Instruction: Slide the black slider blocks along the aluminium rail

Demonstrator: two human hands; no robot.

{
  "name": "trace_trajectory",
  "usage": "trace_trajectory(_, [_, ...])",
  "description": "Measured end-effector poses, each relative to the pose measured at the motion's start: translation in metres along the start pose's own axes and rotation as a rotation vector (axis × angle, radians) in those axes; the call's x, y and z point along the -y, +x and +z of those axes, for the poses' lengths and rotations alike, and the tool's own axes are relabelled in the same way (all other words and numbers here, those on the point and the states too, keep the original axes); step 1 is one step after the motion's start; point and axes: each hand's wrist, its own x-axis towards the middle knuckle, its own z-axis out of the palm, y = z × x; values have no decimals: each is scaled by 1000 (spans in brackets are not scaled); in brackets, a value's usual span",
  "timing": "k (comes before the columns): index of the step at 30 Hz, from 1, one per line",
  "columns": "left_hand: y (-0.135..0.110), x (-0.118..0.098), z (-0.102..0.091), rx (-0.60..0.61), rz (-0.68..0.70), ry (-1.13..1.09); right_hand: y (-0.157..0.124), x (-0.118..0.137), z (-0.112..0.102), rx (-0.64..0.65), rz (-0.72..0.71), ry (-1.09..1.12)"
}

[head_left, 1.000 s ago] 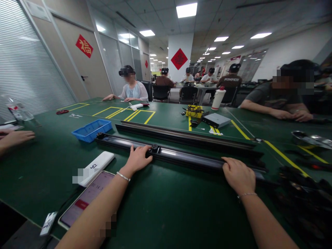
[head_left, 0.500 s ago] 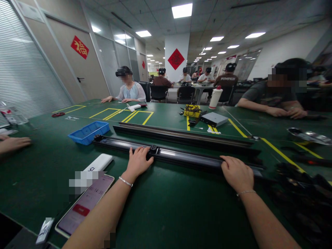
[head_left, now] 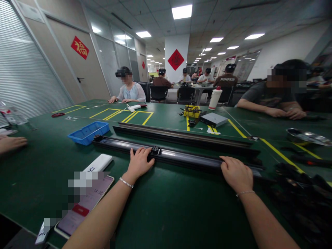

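Observation:
A long black rail point(head_left: 181, 156) with a shiny trough lies across the table in front of me. My left hand point(head_left: 140, 162) has its fingers curled over the near side of the rail, closed on it. Its thumb is beside a small black block point(head_left: 155, 150) that sits in the trough. Toward the rail's right end, my right hand point(head_left: 237, 173) grips it, fingers over the top. Another black end piece point(head_left: 97, 138) is at the rail's left end. Behind lies a second long black rail point(head_left: 181, 136), roughly parallel and apart from my hands.
A blue bin point(head_left: 88, 132) stands by the rail's left end. Nearer me lie a white box point(head_left: 101, 162) and a phone point(head_left: 85, 207). Dark, bunched items point(head_left: 306, 197) are at right. Farther back are a grey box point(head_left: 214, 119), a yellow basket point(head_left: 192, 111) and co-workers.
The small block has shifted slightly to the right along the trough, and my left hand has moved slightly right. My right hand keeps almost the same place.

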Motion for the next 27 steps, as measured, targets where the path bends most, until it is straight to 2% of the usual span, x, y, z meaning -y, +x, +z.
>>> trace_trajectory(27, [-2, -2, 2, 4, 42, -73, 0, 2, -3, 10, 9, 7])
